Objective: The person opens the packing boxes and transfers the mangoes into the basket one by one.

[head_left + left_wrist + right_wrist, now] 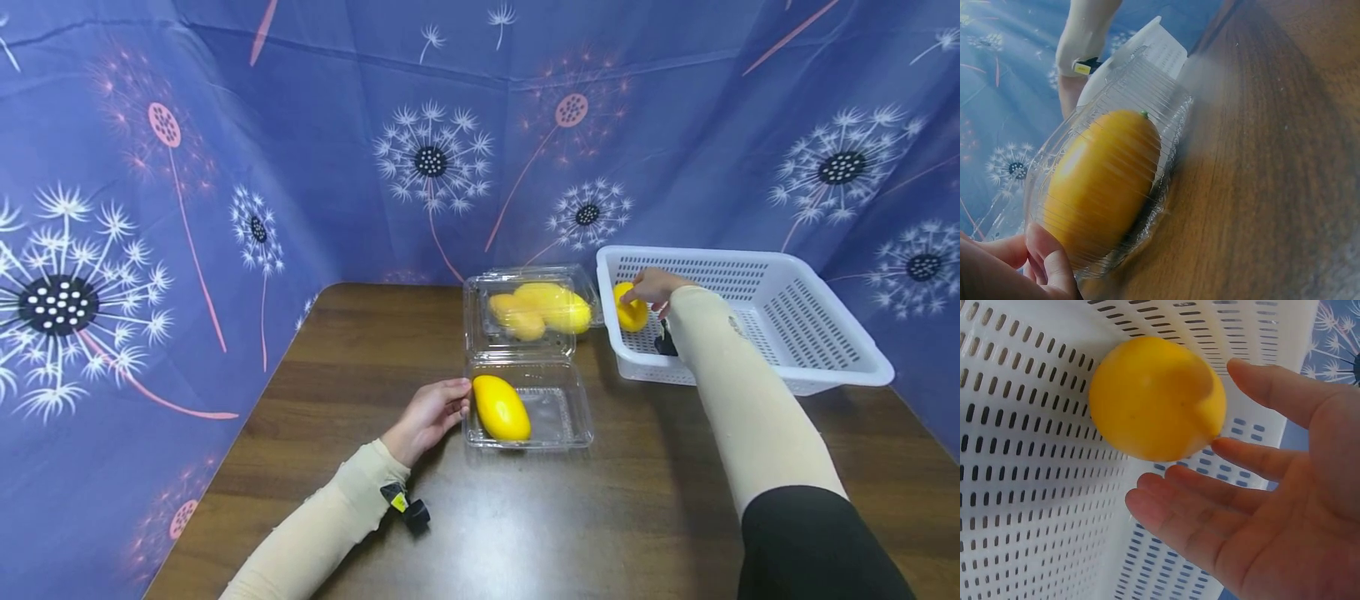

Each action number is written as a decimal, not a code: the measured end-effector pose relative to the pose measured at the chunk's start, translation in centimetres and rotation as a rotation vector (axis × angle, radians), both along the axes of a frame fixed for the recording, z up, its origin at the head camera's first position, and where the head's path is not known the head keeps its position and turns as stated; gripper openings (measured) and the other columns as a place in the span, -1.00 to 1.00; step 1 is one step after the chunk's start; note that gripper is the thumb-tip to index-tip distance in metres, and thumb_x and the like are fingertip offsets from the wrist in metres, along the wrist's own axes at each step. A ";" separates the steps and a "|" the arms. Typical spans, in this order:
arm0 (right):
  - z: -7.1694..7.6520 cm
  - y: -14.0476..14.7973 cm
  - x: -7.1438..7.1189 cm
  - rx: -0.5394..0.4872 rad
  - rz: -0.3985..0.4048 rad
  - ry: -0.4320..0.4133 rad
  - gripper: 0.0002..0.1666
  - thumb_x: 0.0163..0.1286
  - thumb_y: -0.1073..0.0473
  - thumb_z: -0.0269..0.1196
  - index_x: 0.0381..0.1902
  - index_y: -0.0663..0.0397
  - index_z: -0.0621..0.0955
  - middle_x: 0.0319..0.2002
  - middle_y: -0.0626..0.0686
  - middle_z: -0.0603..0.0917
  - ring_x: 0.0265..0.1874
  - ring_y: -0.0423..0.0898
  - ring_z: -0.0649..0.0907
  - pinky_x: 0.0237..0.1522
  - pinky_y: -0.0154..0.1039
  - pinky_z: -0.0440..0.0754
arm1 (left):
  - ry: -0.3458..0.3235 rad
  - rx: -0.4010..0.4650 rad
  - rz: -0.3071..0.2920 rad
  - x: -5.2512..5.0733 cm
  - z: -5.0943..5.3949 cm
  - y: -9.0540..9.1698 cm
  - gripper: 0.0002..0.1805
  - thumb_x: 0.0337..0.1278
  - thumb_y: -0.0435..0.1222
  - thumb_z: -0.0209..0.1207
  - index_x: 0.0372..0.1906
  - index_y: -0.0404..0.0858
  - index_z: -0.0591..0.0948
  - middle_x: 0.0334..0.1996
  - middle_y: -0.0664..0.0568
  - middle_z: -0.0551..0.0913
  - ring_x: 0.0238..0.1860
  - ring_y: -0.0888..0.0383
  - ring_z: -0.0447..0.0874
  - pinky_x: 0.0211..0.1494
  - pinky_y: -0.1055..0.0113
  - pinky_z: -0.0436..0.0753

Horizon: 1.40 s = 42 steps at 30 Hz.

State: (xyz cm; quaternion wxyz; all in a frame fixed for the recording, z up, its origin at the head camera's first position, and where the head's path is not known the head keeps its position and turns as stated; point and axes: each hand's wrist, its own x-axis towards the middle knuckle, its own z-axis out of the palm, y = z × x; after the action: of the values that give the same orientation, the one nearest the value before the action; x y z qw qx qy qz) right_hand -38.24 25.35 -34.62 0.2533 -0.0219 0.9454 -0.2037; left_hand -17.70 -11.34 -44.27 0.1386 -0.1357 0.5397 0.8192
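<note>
Your right hand [1291, 512] has its fingers spread beside the yellow mango [1154, 400] in the white basket [813, 308], not gripping it; closing off-centre could send that smooth fruit rolling. Your left hand [431, 412] pinches the clear clamshell [557, 417] edge; a hard tug could tip out the single mango [501, 408] in its base. Beyond, more mangoes [555, 307] show through clear plastic.

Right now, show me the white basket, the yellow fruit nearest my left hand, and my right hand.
White basket [808, 321]: head view, on its slotted inner wall at picture right.
Yellow fruit [502, 408]: head view, on the middle of its upper side.
Right hand [1282, 509]: right wrist view, on the palm.
</note>
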 end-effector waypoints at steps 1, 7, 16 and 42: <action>0.1 0.0 0.1 0.009 0.004 0.000 -0.12 0.40 -0.04 0.13 0.39 0.48 0.10 0.28 0.50 0.27 0.14 0.40 0.47 -0.11 -0.02 0.71 | -0.004 -0.004 0.001 0.0 0.0 0.0 -0.83 0.23 -0.42 0.18 -0.11 -0.40 0.56 -0.50 0.11 0.58 -0.49 0.30 0.50 -0.35 0.56 0.59; 0.5 0.0 0.6 0.071 0.042 0.026 -0.21 0.39 -0.03 0.12 0.33 0.47 0.22 0.24 0.47 0.34 0.08 0.36 0.48 -0.17 -0.04 0.69 | -0.069 -0.030 0.025 -0.3 -0.1 0.3 -0.83 0.29 -0.46 0.09 -0.06 -0.42 0.51 -0.52 0.11 0.57 -0.51 0.29 0.48 -0.40 0.57 0.57; 2.5 -0.7 0.9 0.134 0.111 0.107 -0.24 0.38 0.01 0.13 0.30 0.50 0.25 0.23 0.52 0.34 0.15 0.40 0.44 -0.08 0.11 0.65 | -0.068 -0.034 0.039 -0.5 0.4 0.2 -0.79 0.30 -0.45 0.09 -0.02 -0.44 0.51 -0.53 0.10 0.57 -0.52 0.28 0.48 -0.41 0.55 0.58; 4.1 -2.6 3.2 0.020 0.184 0.158 -0.25 0.41 0.04 0.16 0.38 0.38 0.22 0.31 0.48 0.29 0.18 0.36 0.45 -0.05 0.09 0.66 | -0.059 -0.028 0.025 -0.5 -0.1 0.2 -0.77 0.30 -0.46 0.09 0.00 -0.46 0.48 -0.52 0.12 0.57 -0.51 0.30 0.47 -0.40 0.56 0.57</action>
State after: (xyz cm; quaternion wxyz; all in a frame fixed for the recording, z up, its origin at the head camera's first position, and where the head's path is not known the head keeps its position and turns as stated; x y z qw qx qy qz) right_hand -35.06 22.80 -30.48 0.1957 -0.1222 0.9584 -0.1679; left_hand -18.22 -11.16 -44.33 0.1422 -0.1683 0.5450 0.8090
